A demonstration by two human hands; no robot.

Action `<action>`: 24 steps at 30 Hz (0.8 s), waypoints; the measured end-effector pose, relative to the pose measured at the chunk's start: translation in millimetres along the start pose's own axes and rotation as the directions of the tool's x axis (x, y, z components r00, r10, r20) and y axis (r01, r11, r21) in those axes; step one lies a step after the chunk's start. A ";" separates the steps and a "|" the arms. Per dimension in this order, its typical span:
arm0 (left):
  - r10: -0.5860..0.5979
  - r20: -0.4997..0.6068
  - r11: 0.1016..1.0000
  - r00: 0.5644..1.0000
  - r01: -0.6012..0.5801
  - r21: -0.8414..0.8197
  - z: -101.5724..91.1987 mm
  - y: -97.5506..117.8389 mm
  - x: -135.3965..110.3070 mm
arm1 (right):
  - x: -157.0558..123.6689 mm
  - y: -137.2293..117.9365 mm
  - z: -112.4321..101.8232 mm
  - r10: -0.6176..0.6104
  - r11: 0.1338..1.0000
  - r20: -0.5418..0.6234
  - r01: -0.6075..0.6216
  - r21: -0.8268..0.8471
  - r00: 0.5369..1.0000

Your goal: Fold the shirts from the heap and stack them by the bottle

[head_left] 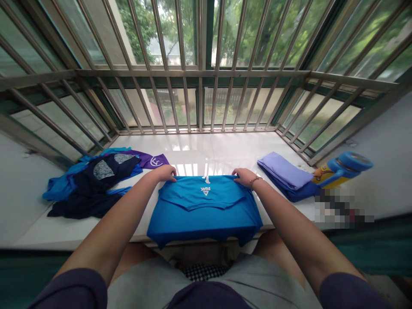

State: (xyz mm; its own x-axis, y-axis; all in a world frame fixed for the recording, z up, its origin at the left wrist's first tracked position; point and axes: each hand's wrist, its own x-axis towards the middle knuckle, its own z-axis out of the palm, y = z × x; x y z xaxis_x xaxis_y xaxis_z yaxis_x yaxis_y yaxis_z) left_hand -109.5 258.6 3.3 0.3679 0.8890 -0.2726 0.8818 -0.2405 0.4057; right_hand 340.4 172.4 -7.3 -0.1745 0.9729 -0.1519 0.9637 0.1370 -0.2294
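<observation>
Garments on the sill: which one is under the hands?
The blue PEAK shirt, folded flat, its far edge at the left hand and right hand. The others lie apart: a dark heap to the left, a lilac stack to the right.

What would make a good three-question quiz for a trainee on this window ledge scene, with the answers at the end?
1. True or false: the left hand and the right hand are both at the far edge of the bright blue shirt.
2. Which lies nearer the blue and yellow flask: the folded lilac and blue stack or the crumpled navy and blue pile?
3. What word is printed on the bright blue shirt, upside down from this view?

Key: 1 true; 2 the folded lilac and blue stack; 3 PEAK.
</observation>
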 end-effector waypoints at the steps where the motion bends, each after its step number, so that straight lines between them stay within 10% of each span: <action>1: -0.003 0.016 1.000 1.000 0.003 0.008 -4.6 0.8 3.4 | 4.3 0.1 -3.1 0.003 1.000 0.006 -0.003 -0.012 1.000; 9: -0.026 -0.150 0.999 0.988 0.031 0.028 -55.6 7.3 14.8 | 17.3 -7.2 -46.4 0.049 0.997 -0.223 -0.060 -0.042 0.974; 14: 0.082 -0.434 0.997 0.897 -0.076 0.031 -62.7 9.5 -26.5 | -15.1 -14.6 -69.0 0.014 1.000 -0.422 -0.009 0.012 0.906; 19: 0.236 -0.490 0.963 0.839 -0.270 0.002 -11.3 -6.4 -117.1 | -102.6 -27.1 -41.3 -0.153 0.968 -0.536 0.234 0.086 0.831; 24: 0.222 -0.351 0.965 0.910 -0.255 -0.052 71.4 -34.6 -193.6 | -197.8 -47.1 33.1 -0.311 0.924 -0.408 0.374 0.084 0.859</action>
State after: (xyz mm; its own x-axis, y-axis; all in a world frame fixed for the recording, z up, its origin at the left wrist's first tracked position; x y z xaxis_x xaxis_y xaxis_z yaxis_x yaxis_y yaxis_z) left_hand -190.2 67.0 -20.3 0.4267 0.8922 0.1482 0.7421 -0.4391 0.5065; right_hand 322.8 -32.7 1.8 -0.3666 0.8687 0.3330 0.8078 0.4748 -0.3493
